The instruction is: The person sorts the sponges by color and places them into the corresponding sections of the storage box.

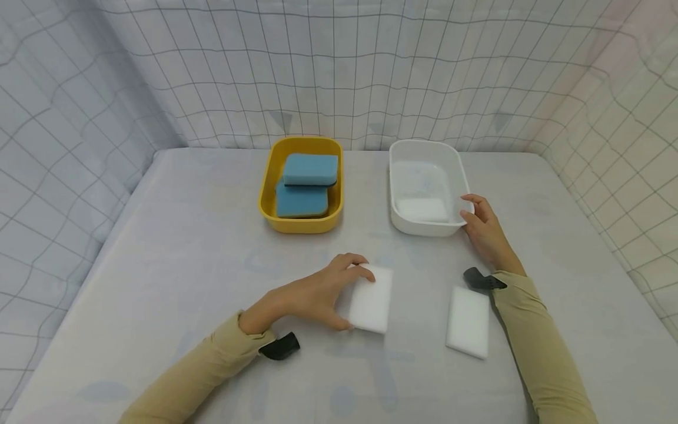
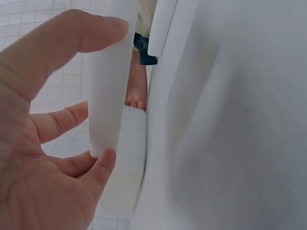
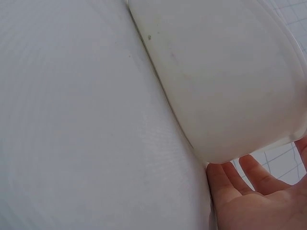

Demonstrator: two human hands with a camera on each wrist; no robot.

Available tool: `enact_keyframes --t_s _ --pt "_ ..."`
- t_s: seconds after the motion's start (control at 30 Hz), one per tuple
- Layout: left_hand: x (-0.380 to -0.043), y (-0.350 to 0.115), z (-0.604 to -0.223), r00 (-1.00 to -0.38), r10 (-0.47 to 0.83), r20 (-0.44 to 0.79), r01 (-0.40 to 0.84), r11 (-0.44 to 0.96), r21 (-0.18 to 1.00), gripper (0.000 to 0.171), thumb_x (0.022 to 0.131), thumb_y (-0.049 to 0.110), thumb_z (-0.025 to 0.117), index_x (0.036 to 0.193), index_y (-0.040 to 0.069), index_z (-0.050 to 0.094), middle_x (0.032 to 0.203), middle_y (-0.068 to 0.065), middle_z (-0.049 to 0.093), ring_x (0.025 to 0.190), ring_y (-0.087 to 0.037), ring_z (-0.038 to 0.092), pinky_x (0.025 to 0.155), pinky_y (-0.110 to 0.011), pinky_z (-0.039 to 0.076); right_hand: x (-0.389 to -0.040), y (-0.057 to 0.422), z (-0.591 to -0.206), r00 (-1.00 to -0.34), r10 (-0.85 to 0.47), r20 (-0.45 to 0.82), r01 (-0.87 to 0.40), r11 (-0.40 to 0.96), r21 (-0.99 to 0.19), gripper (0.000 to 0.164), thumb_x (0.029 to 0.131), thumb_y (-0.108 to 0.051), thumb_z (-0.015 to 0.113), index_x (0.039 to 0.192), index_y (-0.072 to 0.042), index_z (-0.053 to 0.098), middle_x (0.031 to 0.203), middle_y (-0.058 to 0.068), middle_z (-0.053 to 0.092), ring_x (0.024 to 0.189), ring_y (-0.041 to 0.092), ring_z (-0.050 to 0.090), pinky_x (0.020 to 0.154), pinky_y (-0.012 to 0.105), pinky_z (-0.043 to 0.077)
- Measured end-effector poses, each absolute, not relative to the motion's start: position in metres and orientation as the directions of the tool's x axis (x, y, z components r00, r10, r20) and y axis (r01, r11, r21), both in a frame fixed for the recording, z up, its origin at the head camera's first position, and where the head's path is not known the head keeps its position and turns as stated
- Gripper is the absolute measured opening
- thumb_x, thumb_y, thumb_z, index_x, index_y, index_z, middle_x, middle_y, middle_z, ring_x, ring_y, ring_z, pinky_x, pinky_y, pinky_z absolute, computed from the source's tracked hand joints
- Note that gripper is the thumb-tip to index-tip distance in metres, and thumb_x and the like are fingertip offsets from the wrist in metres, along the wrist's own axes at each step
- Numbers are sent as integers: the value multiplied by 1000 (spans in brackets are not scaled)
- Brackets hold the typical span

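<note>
My left hand (image 1: pixel 318 291) pinches a white block-shaped sponge (image 1: pixel 373 300) between thumb and fingers. In the left wrist view the thumb presses one end of that sponge (image 2: pixel 108 96), and fingertips meet the other. My right hand (image 1: pixel 488 235) grips the near right corner of a white plastic tub (image 1: pixel 424 228), with the thumb and index finger at its rim. Inside the tub, at its near end, lies another white sponge (image 1: pixel 422 209). In the right wrist view the fingertips touch the outer wall of the tub (image 3: pixel 230 72).
One more white sponge (image 1: pixel 468 322) lies flat on the table, left of the right forearm. At the back stands a yellow tub (image 1: pixel 302 226) holding a light blue sponge (image 1: pixel 311 168) over a darker blue one (image 1: pixel 302 202). White grid-patterned cloth (image 1: pixel 339 70) walls the table's back and sides.
</note>
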State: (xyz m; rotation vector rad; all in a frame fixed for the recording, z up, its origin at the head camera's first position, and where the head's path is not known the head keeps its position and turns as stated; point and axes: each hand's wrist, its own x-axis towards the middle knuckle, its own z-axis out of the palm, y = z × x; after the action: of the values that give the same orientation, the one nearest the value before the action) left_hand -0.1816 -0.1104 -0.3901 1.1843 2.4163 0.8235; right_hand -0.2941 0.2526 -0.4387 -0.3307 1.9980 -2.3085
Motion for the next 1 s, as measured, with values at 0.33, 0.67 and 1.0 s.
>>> enact_keyframes --t_s 0.33,0.67,1.0 --pt "-208 -95 -379 -586 808 67 682 446 580 71 68 24 79 128 14 42 142 -14 29 130 -23 30 103 -37 40 -295 254 -439 -979 -179 100 -76 -137 -988 27 97 -8 46 120 -22 44 143 16 22 119 14 38 90 13 44" --pt "-229 -79 -367 -589 799 122 691 420 588 71 69 24 80 128 13 42 140 -13 31 130 -24 32 104 -40 39 -296 256 -441 -976 -194 101 -79 -119 -990 28 97 -11 47 122 -22 43 144 18 21 118 14 38 88 12 45" --pt "-254 -65 -364 -621 772 137 670 433 603 70 70 24 80 128 9 44 138 -15 34 127 -25 34 104 -40 39 -296 254 -442 -974 -195 113 -88 -134 -987 28 97 -9 47 122 -22 44 139 11 28 115 13 40 87 13 45"
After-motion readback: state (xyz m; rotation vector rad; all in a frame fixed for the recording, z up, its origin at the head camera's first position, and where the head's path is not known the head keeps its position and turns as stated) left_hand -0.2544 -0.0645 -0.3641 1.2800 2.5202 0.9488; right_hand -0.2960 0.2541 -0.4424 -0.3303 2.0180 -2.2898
